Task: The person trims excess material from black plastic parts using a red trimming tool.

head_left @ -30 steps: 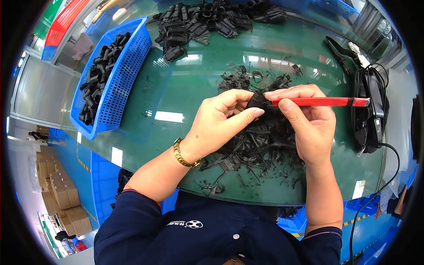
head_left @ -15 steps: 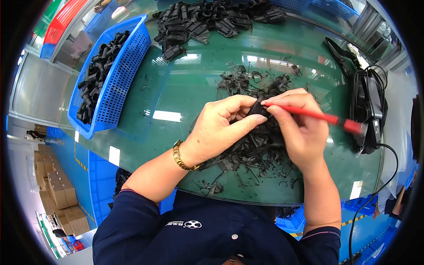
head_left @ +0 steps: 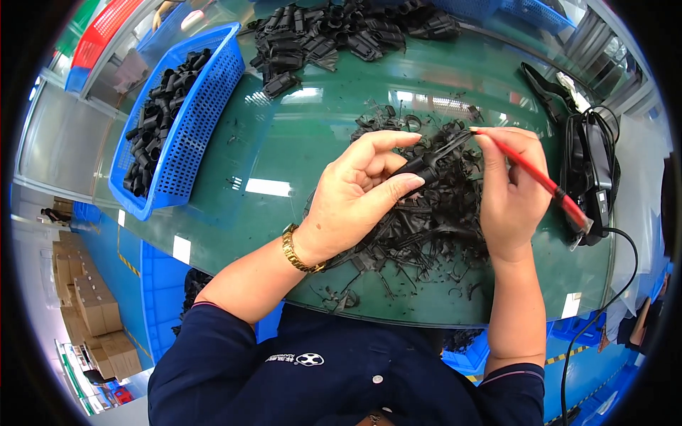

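Note:
My left hand (head_left: pixel 362 174) pinches a small black moulded tubular part (head_left: pixel 420 167) between thumb and fingers, over the pile of scraps. In my right hand (head_left: pixel 515 181), up and to the right of that part, is a slim red-handled tool (head_left: pixel 531 167), its back end pointing down right. Its working tip is hidden at my fingertips. A thin dark strip (head_left: pixel 453 145) spans from the part to my right fingertips; whether it is trimmed material or the tool's blade I cannot tell. Under both hands lies a heap of black trimmed scraps (head_left: pixel 419 234).
A blue basket (head_left: pixel 195 142) of black tubular parts stands at left. More black parts (head_left: pixel 312 35) are piled at the far side of the green table (head_left: pixel 249 220). On the right lie a black device (head_left: pixel 593 170) and its cable (head_left: pixel 619 302). Cartons (head_left: pixel 96 302) are stacked beyond, lower left.
My right hand with the red tool has moved right, away from the part. My left index finger has lifted and straightened. A dark strip now shows between the part and my right fingers.

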`<act>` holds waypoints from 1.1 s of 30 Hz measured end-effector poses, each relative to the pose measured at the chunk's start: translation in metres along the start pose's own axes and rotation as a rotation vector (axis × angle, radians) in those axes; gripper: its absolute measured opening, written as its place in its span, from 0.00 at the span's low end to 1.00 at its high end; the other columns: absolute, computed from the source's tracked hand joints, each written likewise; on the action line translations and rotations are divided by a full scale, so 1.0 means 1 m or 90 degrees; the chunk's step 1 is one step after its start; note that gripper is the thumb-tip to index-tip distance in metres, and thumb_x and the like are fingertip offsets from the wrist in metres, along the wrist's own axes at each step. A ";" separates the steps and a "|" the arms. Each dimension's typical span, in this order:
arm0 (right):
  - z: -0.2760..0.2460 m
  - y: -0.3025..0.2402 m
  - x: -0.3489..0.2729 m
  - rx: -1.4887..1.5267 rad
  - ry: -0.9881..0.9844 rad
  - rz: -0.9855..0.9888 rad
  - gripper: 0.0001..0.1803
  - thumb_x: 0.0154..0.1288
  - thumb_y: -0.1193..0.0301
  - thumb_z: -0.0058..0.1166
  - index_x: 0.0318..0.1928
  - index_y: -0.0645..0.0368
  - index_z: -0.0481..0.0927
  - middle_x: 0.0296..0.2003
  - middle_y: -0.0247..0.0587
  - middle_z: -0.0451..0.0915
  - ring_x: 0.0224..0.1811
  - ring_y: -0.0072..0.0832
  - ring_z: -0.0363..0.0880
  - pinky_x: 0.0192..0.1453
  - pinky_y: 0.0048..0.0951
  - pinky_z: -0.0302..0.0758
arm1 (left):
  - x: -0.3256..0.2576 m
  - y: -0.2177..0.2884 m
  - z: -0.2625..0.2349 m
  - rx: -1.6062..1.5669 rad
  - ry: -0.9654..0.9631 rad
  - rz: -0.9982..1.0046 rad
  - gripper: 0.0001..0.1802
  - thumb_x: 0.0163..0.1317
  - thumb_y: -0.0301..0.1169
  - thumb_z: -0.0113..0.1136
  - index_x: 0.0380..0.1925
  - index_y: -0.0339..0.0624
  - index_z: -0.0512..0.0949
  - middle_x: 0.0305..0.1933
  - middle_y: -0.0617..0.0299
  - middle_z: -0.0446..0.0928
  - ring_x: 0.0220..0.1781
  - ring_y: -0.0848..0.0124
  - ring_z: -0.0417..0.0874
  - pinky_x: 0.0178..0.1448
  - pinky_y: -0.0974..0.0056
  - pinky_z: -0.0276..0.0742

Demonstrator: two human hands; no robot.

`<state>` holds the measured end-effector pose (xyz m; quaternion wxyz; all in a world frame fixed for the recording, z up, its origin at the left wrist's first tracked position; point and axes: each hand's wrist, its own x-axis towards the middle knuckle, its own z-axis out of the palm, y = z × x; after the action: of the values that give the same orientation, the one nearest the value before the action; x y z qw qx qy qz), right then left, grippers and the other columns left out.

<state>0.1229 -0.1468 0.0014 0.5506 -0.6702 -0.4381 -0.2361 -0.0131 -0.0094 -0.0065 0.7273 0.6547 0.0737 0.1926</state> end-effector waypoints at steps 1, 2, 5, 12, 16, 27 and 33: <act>-0.001 0.002 0.000 -0.022 0.010 0.005 0.07 0.54 0.85 0.60 0.34 0.66 0.77 0.30 0.44 0.79 0.32 0.36 0.78 0.38 0.31 0.75 | 0.000 -0.001 -0.001 -0.003 -0.001 0.012 0.23 0.61 0.20 0.59 0.57 0.37 0.70 0.34 0.66 0.77 0.34 0.84 0.76 0.40 0.78 0.73; -0.001 0.004 0.001 -0.044 0.010 -0.016 0.07 0.55 0.85 0.60 0.34 0.66 0.77 0.30 0.44 0.79 0.32 0.36 0.78 0.37 0.31 0.75 | 0.001 -0.003 -0.002 -0.002 0.001 0.013 0.23 0.61 0.20 0.59 0.57 0.37 0.70 0.34 0.66 0.77 0.34 0.84 0.76 0.40 0.78 0.73; -0.004 0.010 0.006 -0.091 0.009 -0.054 0.06 0.56 0.84 0.60 0.34 0.66 0.77 0.30 0.44 0.79 0.32 0.37 0.78 0.37 0.31 0.75 | 0.004 -0.004 -0.005 0.002 -0.002 0.051 0.23 0.62 0.19 0.58 0.58 0.38 0.70 0.35 0.66 0.77 0.35 0.84 0.76 0.42 0.77 0.73; -0.018 0.011 0.008 0.016 -0.137 0.225 0.04 0.58 0.79 0.59 0.34 0.66 0.77 0.28 0.41 0.79 0.30 0.28 0.78 0.38 0.25 0.73 | 0.008 0.000 -0.007 -0.162 -0.030 -0.042 0.19 0.64 0.21 0.55 0.55 0.34 0.68 0.46 0.47 0.79 0.44 0.65 0.83 0.49 0.62 0.80; -0.011 0.001 0.003 0.116 -0.268 0.291 0.04 0.58 0.79 0.60 0.33 0.67 0.78 0.28 0.36 0.79 0.32 0.19 0.76 0.39 0.22 0.72 | 0.008 -0.001 -0.012 -0.208 -0.022 -0.083 0.17 0.65 0.22 0.55 0.54 0.35 0.68 0.47 0.46 0.79 0.44 0.63 0.83 0.49 0.62 0.80; -0.010 -0.014 0.001 0.477 -0.177 0.361 0.04 0.62 0.82 0.57 0.38 0.67 0.78 0.36 0.40 0.81 0.40 0.22 0.79 0.46 0.21 0.74 | 0.006 -0.001 -0.005 -0.101 -0.037 -0.047 0.17 0.61 0.18 0.57 0.51 0.36 0.70 0.41 0.54 0.79 0.43 0.65 0.84 0.47 0.63 0.82; -0.008 -0.020 -0.001 0.495 -0.201 0.385 0.04 0.62 0.82 0.57 0.38 0.67 0.78 0.36 0.41 0.81 0.40 0.23 0.80 0.46 0.22 0.75 | 0.002 0.000 -0.002 -0.120 -0.015 -0.054 0.09 0.61 0.19 0.59 0.40 0.34 0.71 0.38 0.60 0.77 0.38 0.73 0.83 0.42 0.71 0.81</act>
<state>0.1072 -0.1547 0.0134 0.7296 -0.5403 -0.3579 0.2180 -0.0118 -0.0066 -0.0069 0.7937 0.5821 0.0743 0.1603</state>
